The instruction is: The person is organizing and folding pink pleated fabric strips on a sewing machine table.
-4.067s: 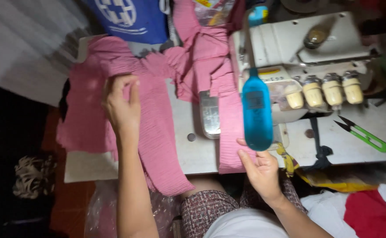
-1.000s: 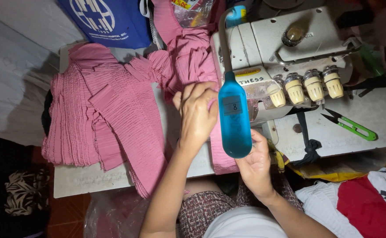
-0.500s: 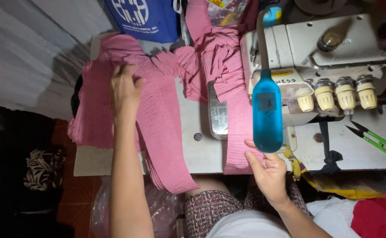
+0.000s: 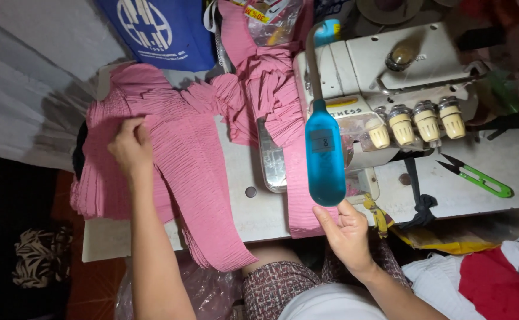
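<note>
My left hand (image 4: 130, 147) rests palm down on a stack of pink pleated fabric (image 4: 176, 148) at the left of the sewing table (image 4: 242, 213). A long pink strip runs from the stack under the presser area of the white overlock machine (image 4: 390, 77) and hangs over the table's front edge. My right hand (image 4: 345, 228) is at the front edge, fingers touching the lower end of that strip, just below a blue lamp head (image 4: 324, 153) on a gooseneck.
Green thread snips (image 4: 479, 176) lie on the table at the right. Four thread tension knobs (image 4: 416, 121) face me on the machine. A blue bag (image 4: 159, 29) stands at the back. Red and white cloth (image 4: 496, 284) is piled at lower right.
One second ago my left hand was at the machine near the strip. It has swung left onto the pink stack and now lies a little lower on it. My right hand stayed put.
</note>
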